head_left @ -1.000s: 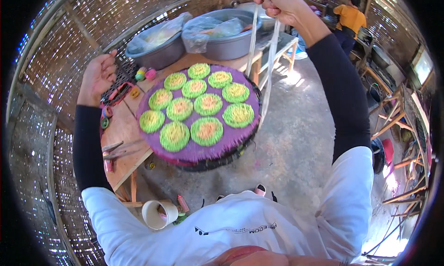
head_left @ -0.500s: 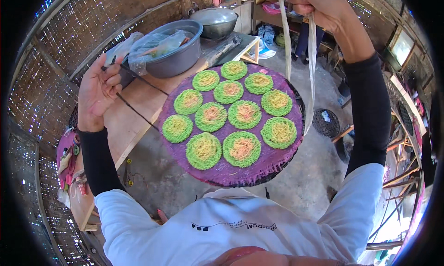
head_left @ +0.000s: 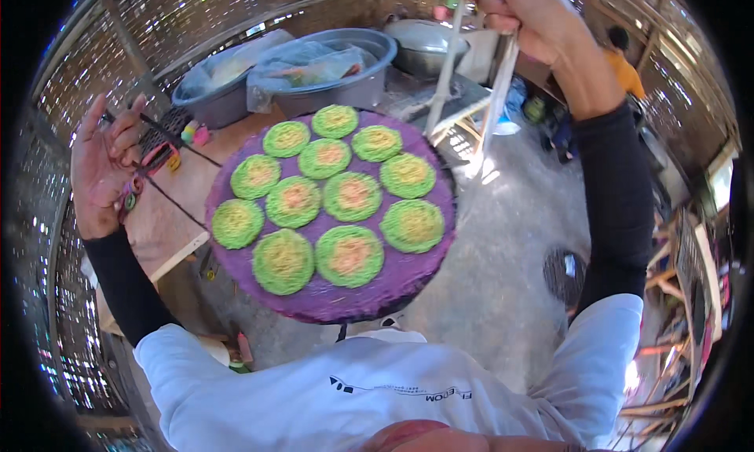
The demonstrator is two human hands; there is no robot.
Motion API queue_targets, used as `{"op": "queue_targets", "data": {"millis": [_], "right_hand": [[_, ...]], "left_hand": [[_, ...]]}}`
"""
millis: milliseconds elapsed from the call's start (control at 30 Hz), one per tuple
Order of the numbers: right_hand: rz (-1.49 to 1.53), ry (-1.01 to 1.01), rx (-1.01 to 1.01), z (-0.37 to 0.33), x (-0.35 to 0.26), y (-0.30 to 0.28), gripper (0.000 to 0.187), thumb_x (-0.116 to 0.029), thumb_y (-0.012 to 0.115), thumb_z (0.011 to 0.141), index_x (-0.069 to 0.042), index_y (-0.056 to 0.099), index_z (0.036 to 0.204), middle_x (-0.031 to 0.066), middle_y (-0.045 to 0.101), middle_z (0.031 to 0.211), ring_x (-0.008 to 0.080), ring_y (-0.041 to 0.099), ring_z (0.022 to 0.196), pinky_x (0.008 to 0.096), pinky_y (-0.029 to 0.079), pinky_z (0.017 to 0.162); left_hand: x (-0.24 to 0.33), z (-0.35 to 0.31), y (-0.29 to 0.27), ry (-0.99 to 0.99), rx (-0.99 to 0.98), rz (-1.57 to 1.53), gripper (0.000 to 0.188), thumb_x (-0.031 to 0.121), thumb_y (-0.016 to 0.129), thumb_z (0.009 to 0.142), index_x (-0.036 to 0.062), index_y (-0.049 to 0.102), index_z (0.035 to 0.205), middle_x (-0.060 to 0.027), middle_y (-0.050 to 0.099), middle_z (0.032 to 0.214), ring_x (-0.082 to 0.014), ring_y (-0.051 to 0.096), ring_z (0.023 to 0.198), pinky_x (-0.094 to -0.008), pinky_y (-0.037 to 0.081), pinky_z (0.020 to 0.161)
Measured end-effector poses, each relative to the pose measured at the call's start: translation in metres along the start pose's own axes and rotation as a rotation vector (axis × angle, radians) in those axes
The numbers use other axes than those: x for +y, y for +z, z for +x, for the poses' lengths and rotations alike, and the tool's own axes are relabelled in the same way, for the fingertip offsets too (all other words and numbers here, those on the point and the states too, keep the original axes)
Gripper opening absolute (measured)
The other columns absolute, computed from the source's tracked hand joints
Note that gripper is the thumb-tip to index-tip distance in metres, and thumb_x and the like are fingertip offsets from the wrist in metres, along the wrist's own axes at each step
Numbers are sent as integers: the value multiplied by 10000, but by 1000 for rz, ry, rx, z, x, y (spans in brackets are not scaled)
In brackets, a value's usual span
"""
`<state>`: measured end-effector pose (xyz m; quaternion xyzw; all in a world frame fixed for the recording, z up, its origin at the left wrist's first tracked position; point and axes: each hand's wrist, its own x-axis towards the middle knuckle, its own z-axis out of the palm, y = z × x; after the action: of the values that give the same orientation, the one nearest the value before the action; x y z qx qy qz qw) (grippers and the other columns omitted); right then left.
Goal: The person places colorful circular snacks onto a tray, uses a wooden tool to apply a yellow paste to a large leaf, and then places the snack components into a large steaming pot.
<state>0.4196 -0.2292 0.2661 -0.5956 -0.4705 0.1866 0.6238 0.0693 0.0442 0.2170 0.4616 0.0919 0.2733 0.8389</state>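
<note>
A round tray covered in purple cloth (head_left: 400,281) hangs in front of my body, its top facing me. Several lacy, noodle-like green rounds (head_left: 355,197) with yellow and pinkish centres lie spread over it. My left hand (head_left: 106,169) grips a dark cord (head_left: 177,204), whose two strands run to the tray's left edge. Raised high at the upper right, my right hand (head_left: 534,20) is closed on a pale cloth strap (head_left: 446,67). Its two lengths drop toward the tray's right side. The tray's underside is hidden.
Left of the tray stands a wooden table (head_left: 169,224). Large grey tubs (head_left: 345,98) with plastic bags and a lidded metal pot (head_left: 428,42) are at the back. A person in an orange top (head_left: 624,71) is far right. A dark round object (head_left: 564,273) lies on the floor.
The tray and my left hand have shifted left in the view, while my right hand stays high. The tubs now appear farther right, and the person in orange has come into view.
</note>
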Motion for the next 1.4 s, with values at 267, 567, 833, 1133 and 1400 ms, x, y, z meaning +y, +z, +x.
{"op": "queue_targets", "data": {"millis": [267, 567, 833, 1133, 1400], "right_hand": [[324, -41, -438, 171, 107, 56, 167, -115, 494, 838, 24, 549, 911, 24, 489, 612, 56, 370, 431, 187, 265, 351], [383, -95, -579, 266, 146, 135, 131, -97, 502, 807, -1, 571, 863, 23, 482, 574, 89, 382, 426, 219, 274, 367], [384, -283, -540, 267, 141, 149, 268, -257, 541, 826, -79, 503, 630, -11, 378, 456, 84, 289, 345, 234, 205, 325], [191, -291, -601, 202, 116, 165, 268, -148, 464, 860, 12, 547, 1058, 10, 482, 693, 40, 313, 474, 183, 261, 413], [-488, -1235, -657, 180, 136, 231, 375, -201, 577, 769, 15, 495, 1065, 126, 586, 849, 230, 555, 721, 340, 445, 599]], "left_hand": [[-4, 4, -37, 259, 486, -40, 464, 333, 444, 877, -66, 403, 1110, 7, 355, 617, -88, 288, 472, -230, 220, 428], [-15, -17, -34, 430, 814, 26, 504, 415, 539, 800, -50, 499, 989, 21, 407, 601, -69, 301, 445, -218, 219, 403], [-41, -42, -13, 529, 936, 72, 540, 485, 510, 788, -31, 535, 947, 27, 445, 586, -72, 296, 427, -220, 192, 399], [-60, -65, -41, 439, 741, 104, 398, 412, 513, 805, 26, 517, 901, 56, 364, 533, -59, 298, 415, -208, 206, 394], [-68, 0, -35, 201, 560, 589, 286, 349, 444, 875, 75, 518, 909, 37, 488, 677, -66, 462, 620, -198, 368, 533]]}}
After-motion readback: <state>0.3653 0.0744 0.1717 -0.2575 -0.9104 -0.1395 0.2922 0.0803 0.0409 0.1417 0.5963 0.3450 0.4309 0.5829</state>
